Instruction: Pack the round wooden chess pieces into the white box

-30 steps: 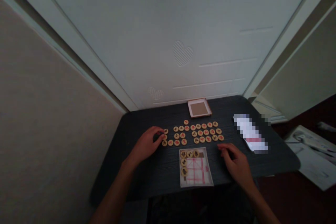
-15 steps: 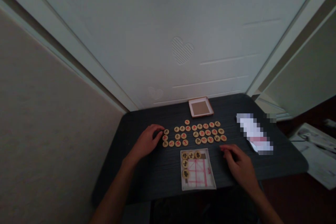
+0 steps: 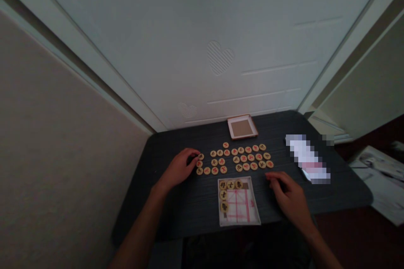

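My left hand (image 3: 184,165) is at the left end of the rows, its thumb and forefinger closed at the edge of a black-marked Chinese chess piece (image 3: 201,157). That piece lies flat just above a red-marked one (image 3: 199,164). Loosely curled, my right hand (image 3: 288,191) rests on the table right of the box, with nothing visible in its fingers. Between the hands, an open square box (image 3: 257,204) holds several black-marked pieces along its far and left sides, over a sheet with pink lines. Several more round wooden pieces (image 3: 251,157) lie in rows beyond it.
A shallow lid (image 3: 242,127) lies at the back of the dark table (image 3: 179,214), near the white panel with hearts (image 3: 221,57). A pixelated white item (image 3: 307,159) lies on the right. Beyond the right edge, pale objects (image 3: 380,180) sit lower down.
The view has shifted slightly. Both hands keep practically the same places and poses, and the pieces stay in the same arrangement.
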The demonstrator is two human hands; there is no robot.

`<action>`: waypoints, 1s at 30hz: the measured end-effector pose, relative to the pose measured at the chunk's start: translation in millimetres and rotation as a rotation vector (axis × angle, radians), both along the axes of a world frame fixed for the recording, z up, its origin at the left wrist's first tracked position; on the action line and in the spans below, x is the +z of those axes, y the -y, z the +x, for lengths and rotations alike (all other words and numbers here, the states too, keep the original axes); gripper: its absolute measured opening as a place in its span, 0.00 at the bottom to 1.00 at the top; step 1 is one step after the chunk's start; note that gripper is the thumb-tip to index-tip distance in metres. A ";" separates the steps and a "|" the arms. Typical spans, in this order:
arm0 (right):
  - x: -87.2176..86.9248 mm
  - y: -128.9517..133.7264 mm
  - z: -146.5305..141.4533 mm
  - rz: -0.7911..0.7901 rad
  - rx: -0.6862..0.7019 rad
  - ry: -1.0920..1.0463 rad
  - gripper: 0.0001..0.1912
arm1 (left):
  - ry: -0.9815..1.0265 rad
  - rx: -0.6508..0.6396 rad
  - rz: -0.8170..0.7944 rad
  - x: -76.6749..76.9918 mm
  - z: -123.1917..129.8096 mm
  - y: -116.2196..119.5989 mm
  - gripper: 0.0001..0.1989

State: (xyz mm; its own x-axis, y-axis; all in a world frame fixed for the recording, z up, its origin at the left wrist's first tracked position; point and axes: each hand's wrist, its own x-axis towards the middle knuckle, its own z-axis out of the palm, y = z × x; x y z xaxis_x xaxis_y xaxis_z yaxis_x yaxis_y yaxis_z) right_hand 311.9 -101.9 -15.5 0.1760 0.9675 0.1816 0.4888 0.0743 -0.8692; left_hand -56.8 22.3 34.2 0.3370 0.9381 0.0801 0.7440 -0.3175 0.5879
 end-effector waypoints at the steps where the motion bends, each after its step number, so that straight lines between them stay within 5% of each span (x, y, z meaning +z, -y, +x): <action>1: 0.2 0.0 -0.2 0.001 -0.002 0.002 0.13 | 0.001 -0.006 0.000 0.4 0.5 0.1 0.11; 10: 1.8 -0.1 0.0 0.023 -0.008 0.004 0.14 | -0.045 -0.058 0.037 12.8 5.5 4.0 0.11; 19: -3.6 -0.5 1.5 0.012 -0.003 -0.013 0.13 | -0.003 -0.122 0.060 33.5 19.5 37.8 0.11; 30: -3.9 0.1 1.9 0.017 0.009 -0.021 0.13 | -0.058 -0.042 0.025 16.8 -1.2 48.3 0.13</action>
